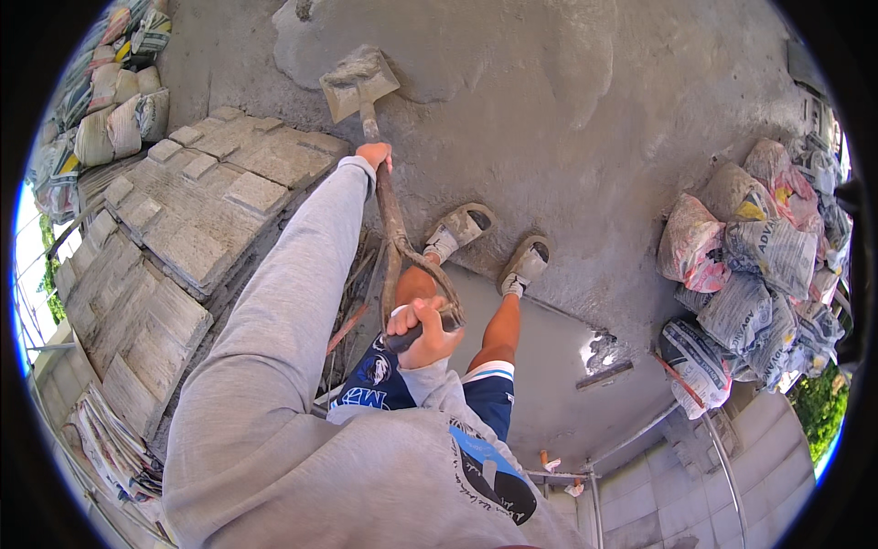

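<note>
A shovel (390,201) with a worn wooden shaft slants away from my body. My left hand (375,156), at the end of an outstretched grey sleeve, is wrapped round the shaft just behind the blade. Close to my waist, my right hand (428,334) is closed on the dark grip of the split handle. The shovel's blade (359,84) carries some grey, mortar-like material and is over the edge of a wet grey patch (421,41) on the floor. I cannot tell whether the blade touches the floor.
Stacked concrete-coated panels (197,197) lie along the left. Filled sacks (123,123) are heaped at far left, and more sacks (764,256) at right. My sandalled feet stand on the rough floor (594,156). A hole (599,352) and metal rails (727,476) are at lower right.
</note>
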`<state>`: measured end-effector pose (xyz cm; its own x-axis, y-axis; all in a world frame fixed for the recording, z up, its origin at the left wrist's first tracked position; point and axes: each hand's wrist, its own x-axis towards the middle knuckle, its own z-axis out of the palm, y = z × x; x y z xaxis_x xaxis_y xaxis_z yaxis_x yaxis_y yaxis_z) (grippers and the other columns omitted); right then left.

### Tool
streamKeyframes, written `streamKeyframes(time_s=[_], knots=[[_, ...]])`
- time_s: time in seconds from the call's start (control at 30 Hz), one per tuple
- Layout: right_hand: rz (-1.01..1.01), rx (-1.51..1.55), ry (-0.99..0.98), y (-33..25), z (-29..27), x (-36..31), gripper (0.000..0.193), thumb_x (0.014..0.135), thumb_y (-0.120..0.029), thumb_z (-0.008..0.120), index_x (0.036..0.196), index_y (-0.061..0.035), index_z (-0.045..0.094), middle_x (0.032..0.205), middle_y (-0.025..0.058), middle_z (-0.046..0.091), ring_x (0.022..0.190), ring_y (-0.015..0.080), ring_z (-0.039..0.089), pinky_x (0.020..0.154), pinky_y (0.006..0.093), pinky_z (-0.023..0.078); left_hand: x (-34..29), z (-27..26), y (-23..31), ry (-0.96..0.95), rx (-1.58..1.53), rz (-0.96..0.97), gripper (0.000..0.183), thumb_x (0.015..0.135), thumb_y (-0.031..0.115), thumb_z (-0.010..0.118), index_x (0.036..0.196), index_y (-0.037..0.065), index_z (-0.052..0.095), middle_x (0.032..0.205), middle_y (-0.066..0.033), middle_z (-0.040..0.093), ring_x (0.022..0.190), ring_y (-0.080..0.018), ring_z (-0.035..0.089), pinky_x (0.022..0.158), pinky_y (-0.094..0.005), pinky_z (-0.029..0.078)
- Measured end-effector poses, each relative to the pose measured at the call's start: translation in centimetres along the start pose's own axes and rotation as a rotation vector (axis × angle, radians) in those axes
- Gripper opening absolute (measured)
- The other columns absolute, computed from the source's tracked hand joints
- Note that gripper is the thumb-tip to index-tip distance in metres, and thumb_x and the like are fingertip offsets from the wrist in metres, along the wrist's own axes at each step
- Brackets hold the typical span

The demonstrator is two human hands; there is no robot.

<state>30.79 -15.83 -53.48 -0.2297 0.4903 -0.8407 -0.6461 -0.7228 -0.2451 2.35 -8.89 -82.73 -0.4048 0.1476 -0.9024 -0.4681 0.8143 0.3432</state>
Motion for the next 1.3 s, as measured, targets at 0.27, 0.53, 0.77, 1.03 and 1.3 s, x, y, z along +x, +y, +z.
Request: streamKeyframes(time_s=[0.27, 0.53, 0.77, 1.03, 1.3], knots=[[0.112, 0.332, 0.060, -2.7, -0.1, -3.1, 0.014, 0.085, -0.012, 0.058, 0.078, -0.0161, 0.046, 0.060, 0.0010, 0.040, 0.053, 0.0173, 0.044, 0.051, 0.0342, 0.039, -9.3, 3.6, 5.5, -0.134, -0.245, -0.076, 0.017, 0.078, 0.015, 0.060, 0.071, 0.007, 0.046, 0.062, -0.0034, 0.048, 0.052, -0.0149, 0.051, 0.049, -0.0310, 0.047], [-0.065, 0.241, 0.250, -16.2, -27.8, -7.2, 0.033, 0.098, -0.038, 0.041, 0.089, -0.0095, 0.056, 0.057, 0.0023, 0.044, 0.040, 0.0156, 0.040, 0.036, 0.0313, 0.036, -18.4, 22.1, -11.5, -0.099, -0.474, -0.196, 0.010, 0.079, 0.007, 0.057, 0.076, 0.007, 0.047, 0.066, -0.0041, 0.047, 0.051, -0.0177, 0.049, 0.049, -0.0373, 0.046], [0.288, 0.551, 0.581, -22.1, -36.0, -4.4, 0.030, 0.096, -0.032, 0.046, 0.076, -0.0100, 0.049, 0.052, -0.0018, 0.039, 0.043, 0.0133, 0.040, 0.041, 0.0273, 0.036, -19.4, 32.8, -14.1, -0.263, -0.377, -0.254, 0.008, 0.081, 0.006, 0.057, 0.082, 0.004, 0.050, 0.068, -0.0079, 0.049, 0.052, -0.0221, 0.052, 0.054, -0.0423, 0.051], [0.211, 0.636, 0.346, -24.2, -43.0, -4.8, 0.018, 0.090, -0.023, 0.055, 0.081, -0.0097, 0.048, 0.055, 0.0053, 0.045, 0.045, 0.0199, 0.045, 0.042, 0.0344, 0.040, -23.2, 38.3, -11.7, -0.309, -0.230, -0.236, 0.012, 0.081, 0.012, 0.059, 0.076, 0.008, 0.049, 0.066, -0.0059, 0.048, 0.059, -0.0209, 0.053, 0.059, -0.0406, 0.051], [-0.310, 0.136, 0.976, -30.0, -40.5, -18.0, 0.009, 0.079, -0.009, 0.052, 0.082, -0.0039, 0.046, 0.054, 0.0068, 0.041, 0.035, 0.0195, 0.040, 0.031, 0.0358, 0.039, -27.1, 49.3, -20.8, -0.442, -0.134, -0.542, 0.017, 0.082, 0.014, 0.065, 0.077, 0.010, 0.049, 0.065, -0.0037, 0.047, 0.059, -0.0183, 0.050, 0.062, -0.0370, 0.048]])
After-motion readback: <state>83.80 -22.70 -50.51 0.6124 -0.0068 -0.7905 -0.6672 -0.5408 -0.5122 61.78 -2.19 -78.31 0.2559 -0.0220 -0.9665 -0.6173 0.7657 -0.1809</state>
